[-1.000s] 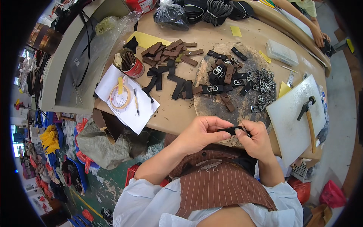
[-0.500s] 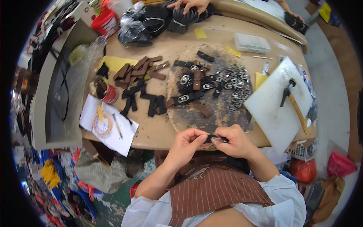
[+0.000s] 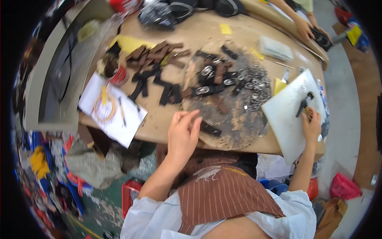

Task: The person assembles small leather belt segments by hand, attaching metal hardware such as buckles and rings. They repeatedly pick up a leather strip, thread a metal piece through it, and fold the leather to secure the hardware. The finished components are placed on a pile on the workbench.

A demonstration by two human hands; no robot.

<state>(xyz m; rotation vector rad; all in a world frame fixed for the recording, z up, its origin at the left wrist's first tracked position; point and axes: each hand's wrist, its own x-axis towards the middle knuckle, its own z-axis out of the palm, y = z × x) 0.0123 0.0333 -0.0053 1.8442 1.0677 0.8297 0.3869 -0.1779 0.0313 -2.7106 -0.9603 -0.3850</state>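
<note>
My right hand [image 3: 312,126] is closed round the handle of a hammer [image 3: 304,105], whose dark head rests over the white board [image 3: 282,111] at the right. My left hand [image 3: 182,134] is over the front edge of the worn round block [image 3: 238,133], thumb and fingers apart, holding nothing. Just right of its fingertips a short black strap [image 3: 211,129] lies on the block. Farther back on the block are black and brown straps with metal buckles [image 3: 203,90], next to a heap of loose silver buckles [image 3: 258,81].
Brown strap pieces [image 3: 153,55] and black ones [image 3: 145,81] lie left of the block. A red can [image 3: 118,75] and white paper [image 3: 133,115] with a tape roll sit farther left. A clear plastic box [image 3: 275,48] stands behind. Another person's hands [image 3: 304,30] work at the far right.
My right hand has left the strap and moved right onto the hammer handle. The black strap went from my fingers onto the block, and my left hand opened. The view has shifted.
</note>
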